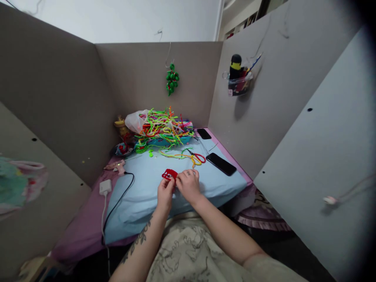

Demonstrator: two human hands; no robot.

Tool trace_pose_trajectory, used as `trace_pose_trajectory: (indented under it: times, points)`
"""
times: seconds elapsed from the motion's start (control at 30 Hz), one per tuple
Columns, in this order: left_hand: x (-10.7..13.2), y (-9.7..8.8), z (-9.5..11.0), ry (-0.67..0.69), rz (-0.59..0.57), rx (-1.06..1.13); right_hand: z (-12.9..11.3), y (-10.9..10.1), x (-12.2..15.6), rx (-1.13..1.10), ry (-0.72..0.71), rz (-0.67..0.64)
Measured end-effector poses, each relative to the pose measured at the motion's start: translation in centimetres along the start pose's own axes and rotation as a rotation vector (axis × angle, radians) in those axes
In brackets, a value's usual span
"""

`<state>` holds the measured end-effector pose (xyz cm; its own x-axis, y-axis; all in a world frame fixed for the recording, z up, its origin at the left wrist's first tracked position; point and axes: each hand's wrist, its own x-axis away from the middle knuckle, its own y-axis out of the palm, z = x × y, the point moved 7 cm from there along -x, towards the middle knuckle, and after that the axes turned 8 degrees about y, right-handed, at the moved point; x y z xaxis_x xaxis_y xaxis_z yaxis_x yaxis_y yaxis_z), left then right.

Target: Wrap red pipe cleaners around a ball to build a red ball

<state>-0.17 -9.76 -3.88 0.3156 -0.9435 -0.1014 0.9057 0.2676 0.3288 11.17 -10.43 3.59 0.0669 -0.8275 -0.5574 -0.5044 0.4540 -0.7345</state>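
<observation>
A small red pipe-cleaner piece [169, 174], bent into loops, is held between both my hands just above the light blue cloth [141, 188]. My left hand [165, 194] pinches it from below with closed fingers. My right hand [188, 185] is curled beside it, fingertips pressed on its right end. Beyond my hands lie scissors with red and yellow handles [196, 158] and loose green and orange pipe cleaners.
A pile of many-coloured pipe cleaners [162, 128] sits at the back with a plastic bag. Two dark phones [221, 163] [203, 133] lie at the right. A glue gun [116, 166], a white adapter [105, 186] and a black cable are at the left. Grey panels surround the table.
</observation>
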Motion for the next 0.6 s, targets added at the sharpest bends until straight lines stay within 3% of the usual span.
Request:
trace_pose_trajectory:
  times: [0.6]
  points:
    - [-0.2,0.6,-0.1,-0.059,-0.012,0.163,2.2,2.0,0.1,-0.292,0.186,-0.07]
